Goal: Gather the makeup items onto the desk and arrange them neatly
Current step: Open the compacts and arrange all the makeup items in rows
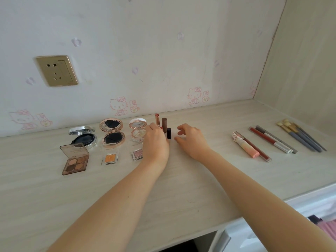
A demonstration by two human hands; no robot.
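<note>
At the middle of the frame, the left hand (156, 140) reaches among three upright lipsticks (164, 124), its fingertips hidden. The right hand (192, 139) rests just right of them on the desk (181, 188), fingers loosely curled and holding nothing. To the left, three open compacts (112, 132) stand in a row with an eyeshadow palette (75, 159) and two small eyeshadow pans (111, 158) in front. At the right lie lip gloss tubes (260, 151) and brushes (301, 137). A wall socket (57, 70) sits at the upper left.
</note>
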